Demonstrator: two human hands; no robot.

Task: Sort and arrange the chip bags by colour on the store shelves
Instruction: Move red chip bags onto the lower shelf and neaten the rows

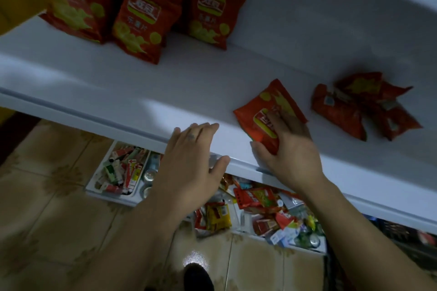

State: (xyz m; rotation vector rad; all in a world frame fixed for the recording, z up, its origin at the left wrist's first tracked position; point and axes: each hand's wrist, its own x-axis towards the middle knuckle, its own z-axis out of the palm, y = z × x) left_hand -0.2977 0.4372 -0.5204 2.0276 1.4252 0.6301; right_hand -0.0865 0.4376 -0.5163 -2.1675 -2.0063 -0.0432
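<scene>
Gripped flat red chip bag [267, 111] with right hand [288, 149] at near shelf [165, 82] edge, probably to stand it beside upright red row [142, 21] far left; braced left hand [191, 156] flat, fingers straight, on shelf lip.

- Left hand [189, 160], lower centre of the frame: bare, with broad fingers.
- Mark [191, 136] on the back of that hand, close to the knuckles: small, dark and smudgy, too blurred to tell its shape.
- Right hand [290, 149], right of centre: bare.
- Left forearm [132, 231], lower left: bare from the wrist to the bottom edge of the frame.
- Right forearm [354, 220], lower right: bare in the same way.
- Shoe [198, 277], bottom centre: only a dark, rounded toe shows, and its details are lost in dim light.
</scene>
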